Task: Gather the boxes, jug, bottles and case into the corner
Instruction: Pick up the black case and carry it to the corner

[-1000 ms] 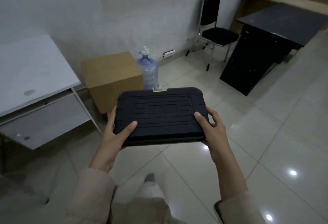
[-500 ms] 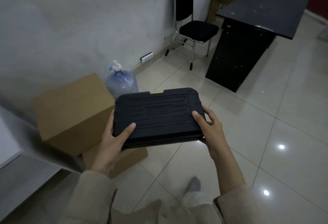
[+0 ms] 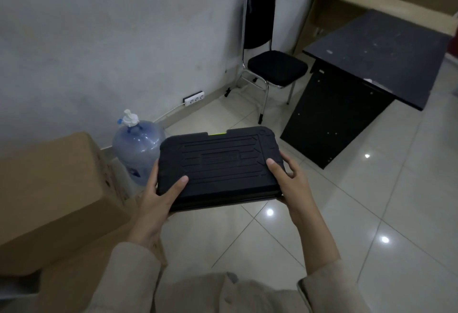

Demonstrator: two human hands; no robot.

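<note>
I carry a flat black ribbed case point(image 3: 220, 166) level in front of me, above the tiled floor. My left hand point(image 3: 158, 198) grips its left edge with the thumb on top. My right hand point(image 3: 290, 183) grips its right edge the same way. A large brown cardboard box point(image 3: 54, 196) stands at the left by the wall, with a lower box point(image 3: 81, 280) under and in front of it. Between the big box and the case stands a blue water jug point(image 3: 138, 149) with a white pump top, against the wall. No bottles are in view.
A black chair point(image 3: 270, 64) with metal legs stands by the wall, behind the case. A black desk point(image 3: 366, 72) fills the right, with a beige desk point(image 3: 371, 5) behind it. A white power strip point(image 3: 194, 98) lies at the wall's base.
I have come closer to the boxes and jug, and the view has swung right: the big box now reaches the left edge. Both hands keep the same hold on the case.
</note>
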